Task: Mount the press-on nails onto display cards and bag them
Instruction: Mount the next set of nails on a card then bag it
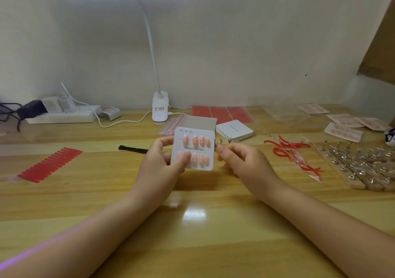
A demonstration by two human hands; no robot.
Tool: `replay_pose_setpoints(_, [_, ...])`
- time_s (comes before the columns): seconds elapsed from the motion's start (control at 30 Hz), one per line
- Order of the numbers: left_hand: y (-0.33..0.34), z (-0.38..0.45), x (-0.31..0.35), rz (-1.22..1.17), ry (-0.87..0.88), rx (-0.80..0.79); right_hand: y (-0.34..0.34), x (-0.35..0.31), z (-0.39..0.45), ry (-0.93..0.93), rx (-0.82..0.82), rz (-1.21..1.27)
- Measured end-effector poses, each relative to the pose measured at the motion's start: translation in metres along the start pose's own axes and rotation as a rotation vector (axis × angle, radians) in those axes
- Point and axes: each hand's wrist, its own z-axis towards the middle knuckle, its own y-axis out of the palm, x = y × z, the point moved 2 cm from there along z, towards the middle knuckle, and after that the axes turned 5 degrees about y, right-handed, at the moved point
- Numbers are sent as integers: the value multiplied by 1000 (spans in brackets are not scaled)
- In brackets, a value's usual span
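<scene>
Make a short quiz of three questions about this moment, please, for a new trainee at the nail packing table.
1. True or false: the display card lies flat on the table.
2. Which hand grips the card: left hand or right hand?
3. How many rows of pink nails does the card show?

Key
1. False; it is held up above the table.
2. The left hand; its thumb covers the lower left corner.
3. Two rows.

I read "Handmade Nail" across the middle of the display card (193, 148); its top line stays illegible to me.
</scene>
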Motion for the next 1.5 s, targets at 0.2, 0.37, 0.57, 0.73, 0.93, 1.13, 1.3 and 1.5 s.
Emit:
replay_pose_setpoints(0.2, [7,-4,3,68,76,-125,6,-1,-2,141,-55,314])
replay_pose_setpoints(0.37, [-9,24,5,325,70,-9,6,2,0,198,-26,348])
replay_pose_setpoints(0.57, [-4,93,4,713,62,-21,11,-2,-3,162,-16,228])
replay_pose_setpoints(0.73, [25,142,-11,972,-50,-142,13,0,-4,83,51,64])
replay_pose_setpoints(0.93, [38,155,-36,1314,-224,-223,15,4,0,56,54,-52])
replay_pose_setpoints(1.13, [43,157,-33,1400,-166,-190,14,5,0,35,133,-144])
replay_pose_setpoints(1.3, [44,152,-27,1391,-65,-128,14,4,0,16,162,-265])
replay_pose_setpoints(1.5, [28,118,-3,710,205,84,13,0,-3,38,133,-188])
